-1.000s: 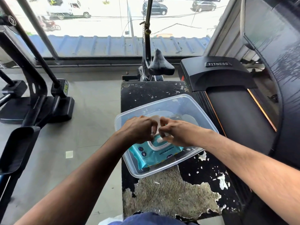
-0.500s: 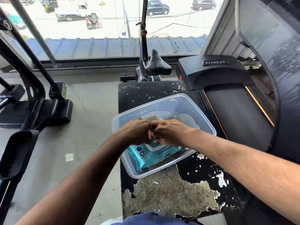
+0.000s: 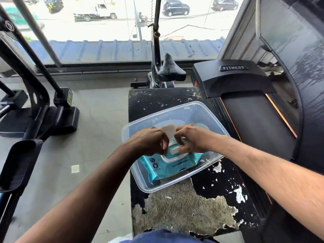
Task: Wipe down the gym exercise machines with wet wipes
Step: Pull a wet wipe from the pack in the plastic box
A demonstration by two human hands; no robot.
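A turquoise pack of wet wipes [image 3: 172, 164] lies inside a clear plastic tub [image 3: 191, 111] on a worn black bench [image 3: 219, 195]. The pack's white flip lid [image 3: 168, 131] stands open between my hands. My left hand [image 3: 149, 142] has curled fingers at the left edge of the pack's opening. My right hand [image 3: 188, 140] pinches at the white wipe in the opening [image 3: 174, 151]. Both hands hide the top of the pack.
A treadmill [image 3: 245, 109] marked FITNESS stands to the right of the bench. An exercise bike with a black saddle [image 3: 171, 69] is behind the bench, by the window. An elliptical machine [image 3: 35, 106] fills the left side, with grey floor between.
My hands, pressed together over the pack half a second ago, have parted a little. The white lid now stands up between them and the opening shows.
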